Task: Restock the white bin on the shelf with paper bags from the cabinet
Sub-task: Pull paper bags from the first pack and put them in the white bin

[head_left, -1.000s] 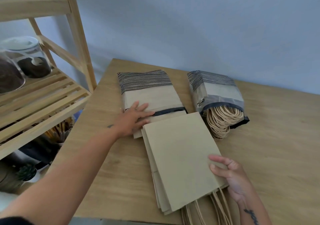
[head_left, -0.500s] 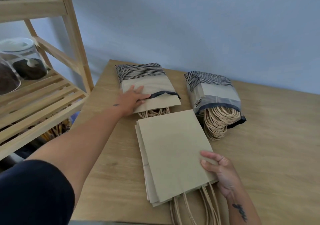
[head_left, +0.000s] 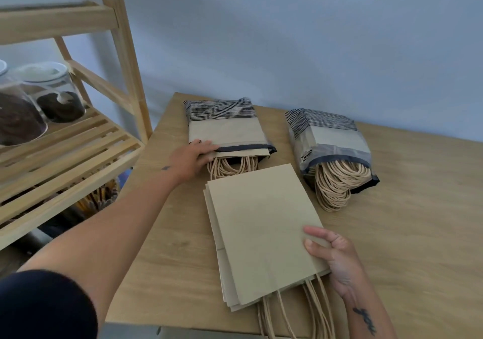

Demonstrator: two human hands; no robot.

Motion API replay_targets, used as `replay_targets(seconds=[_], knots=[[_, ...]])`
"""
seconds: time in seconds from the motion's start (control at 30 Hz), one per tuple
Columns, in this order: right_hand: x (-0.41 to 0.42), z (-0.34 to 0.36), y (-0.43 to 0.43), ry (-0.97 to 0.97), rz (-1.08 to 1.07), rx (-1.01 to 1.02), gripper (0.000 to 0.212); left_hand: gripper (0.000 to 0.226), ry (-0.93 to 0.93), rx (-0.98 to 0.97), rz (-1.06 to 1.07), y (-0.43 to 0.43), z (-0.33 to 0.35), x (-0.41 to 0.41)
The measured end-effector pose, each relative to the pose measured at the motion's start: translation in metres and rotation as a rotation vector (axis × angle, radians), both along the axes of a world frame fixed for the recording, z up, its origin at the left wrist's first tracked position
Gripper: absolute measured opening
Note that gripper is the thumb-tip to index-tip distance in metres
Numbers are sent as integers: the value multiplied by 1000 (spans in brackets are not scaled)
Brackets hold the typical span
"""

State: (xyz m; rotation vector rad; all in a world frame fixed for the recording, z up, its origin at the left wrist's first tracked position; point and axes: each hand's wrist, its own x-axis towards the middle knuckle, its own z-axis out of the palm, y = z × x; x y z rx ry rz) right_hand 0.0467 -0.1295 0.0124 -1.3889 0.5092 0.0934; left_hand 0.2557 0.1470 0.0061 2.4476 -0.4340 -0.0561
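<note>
A loose stack of several flat brown paper bags (head_left: pixel 261 229) lies on the wooden table (head_left: pixel 407 234), its cord handles hanging over the near edge. My right hand (head_left: pixel 330 253) pinches the stack's lower right corner. At the back left lies an opened striped plastic pack of paper bags (head_left: pixel 226 127) with handles spilling from its mouth. My left hand (head_left: pixel 192 159) grips that pack's near left edge. A second striped pack of bags (head_left: pixel 330 145) lies to the right, untouched. The white bin is not in view.
A wooden shelf unit (head_left: pixel 78 150) stands left of the table, holding two glass jars (head_left: pixel 55 93) with dark contents. A lower shelf holds a cup of pencils (head_left: pixel 102 200). A pale wall runs behind the table.
The loose stack has come fully out of the left pack toward me under my right hand. My left hand has pushed the pack back toward the wall; its handles now show.
</note>
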Motion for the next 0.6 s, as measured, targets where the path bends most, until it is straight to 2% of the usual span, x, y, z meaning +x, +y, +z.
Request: replay_targets(seconds=[0.07, 0.1, 0.2, 0.23, 0.37, 0.47, 0.6], knots=[[3, 10, 7, -15, -1, -34, 44, 38, -18, -127, 3, 2, 2, -19], [6, 15, 11, -23, 1, -86, 33, 37, -12, -228, -11, 2, 4, -32], [19, 28, 27, -77, 69, -220, 30, 35, 57, -452, -54, 0, 9, -72], [24, 33, 34, -99, 92, -251, 29, 36, 57, -440, -49, 1, 6, -81], [47, 35, 69, -133, 164, -305, 28, 40, 51, -130, 81, 11, -10, -108], [56, 31, 90, -115, 221, -284, 27, 36, -8, -98, 227, 17, -9, -124], [59, 37, 104, -140, 295, -285, 24, 44, 7, -36, 239, 21, -3, -139]])
